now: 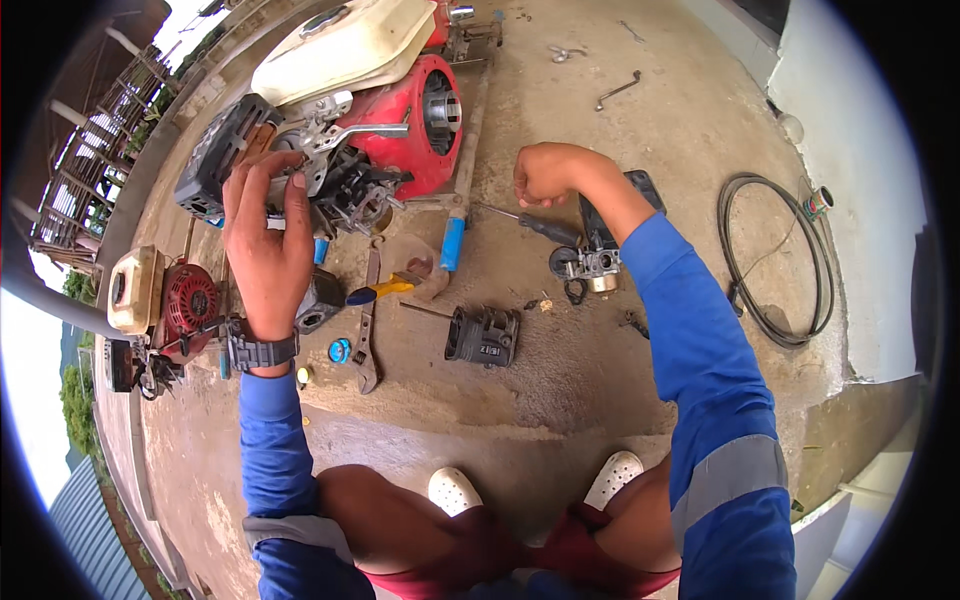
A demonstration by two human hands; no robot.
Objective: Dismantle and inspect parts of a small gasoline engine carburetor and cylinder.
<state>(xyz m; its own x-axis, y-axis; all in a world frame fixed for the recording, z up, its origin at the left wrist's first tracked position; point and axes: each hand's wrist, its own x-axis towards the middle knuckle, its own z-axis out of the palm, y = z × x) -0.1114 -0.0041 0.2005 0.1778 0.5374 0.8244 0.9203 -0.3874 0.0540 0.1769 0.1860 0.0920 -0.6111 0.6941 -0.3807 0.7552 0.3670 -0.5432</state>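
My left hand [268, 235], with a dark watch at its wrist, reaches to the engine [400, 120], a red unit with a cream fuel tank. Its thumb and fingers close at the metal linkage [325, 160] by the dark air-cleaner housing [225, 150]; what lies between the fingertips is hidden. Off to the right, my right hand [552, 175] is curled above the floor, and I cannot make out whether something small is in it. Below that hand lie a screwdriver [550, 228] with a dark handle and a carburetor [597, 267].
Before the engine lie pliers [385, 288], an adjustable wrench [366, 345], a blue cap [340, 350] and a black plastic housing [485, 335]. Another engine [165, 300] stands far left. At right, a coiled black hose [740, 250] lies near the wall [850, 150]. A bent wrench [618, 90] lies farther off.
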